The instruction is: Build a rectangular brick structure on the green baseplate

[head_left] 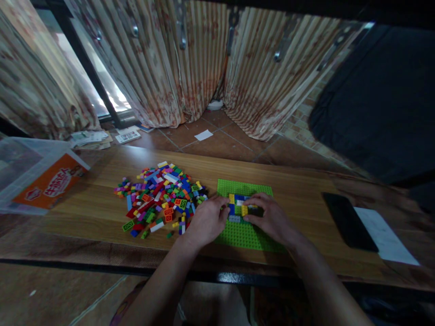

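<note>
A green studded baseplate (234, 237) lies on the table with a small group of toy building bricks on it, in yellow, blue, white and grey-blue. My left hand (211, 218) is at the group's left side, fingers curled in beside the blue bricks (232, 209). Whether anything sits between those fingertips is hidden. From the right, my right hand (268, 215) has its thumb and index finger around a yellow brick (244, 211) on the group. Its palm and fingers cover part of the plate behind.
A loose heap of mixed bricks (159, 194) spreads left of the baseplate. Farther left stands a clear plastic box (23, 158) with an orange label. A black phone-like slab (350, 222) and white paper (387, 237) lie at the right. Curtains (204, 68) hang beyond the wooden table (295, 190).
</note>
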Motion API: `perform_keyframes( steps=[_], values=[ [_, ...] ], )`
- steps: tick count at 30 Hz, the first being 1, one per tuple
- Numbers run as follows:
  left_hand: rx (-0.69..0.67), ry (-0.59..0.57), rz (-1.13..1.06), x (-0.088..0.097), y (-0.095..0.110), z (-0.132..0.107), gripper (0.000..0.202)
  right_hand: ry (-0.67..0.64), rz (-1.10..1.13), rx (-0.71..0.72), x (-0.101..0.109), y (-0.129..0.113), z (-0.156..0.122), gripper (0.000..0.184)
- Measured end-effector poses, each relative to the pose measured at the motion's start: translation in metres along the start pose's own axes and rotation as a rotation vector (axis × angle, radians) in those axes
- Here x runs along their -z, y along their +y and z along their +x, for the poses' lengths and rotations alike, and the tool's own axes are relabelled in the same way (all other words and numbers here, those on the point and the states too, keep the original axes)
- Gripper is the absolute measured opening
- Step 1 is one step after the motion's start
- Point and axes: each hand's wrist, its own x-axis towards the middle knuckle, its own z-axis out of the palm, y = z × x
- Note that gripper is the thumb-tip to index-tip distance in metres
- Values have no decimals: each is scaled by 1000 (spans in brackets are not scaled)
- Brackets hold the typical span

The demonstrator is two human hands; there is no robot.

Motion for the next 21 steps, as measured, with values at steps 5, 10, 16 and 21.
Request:
perform_keyframes(
  steps=[5, 10, 16, 21],
  values=[
    [-13, -6, 25, 0, -1, -1, 24, 3, 8, -32, 0, -3, 1, 27],
    [-2, -23, 31, 1, -1, -1, 25, 20, 45, -25, 0, 2, 1, 26],
    [17, -20, 11, 5, -2, 0, 27, 130, 32, -115, 4, 13, 2, 22],
    [-19, -13, 24, 2, 3, -2, 28, 307, -112, -238, -2, 20, 3, 40]
  ],
)
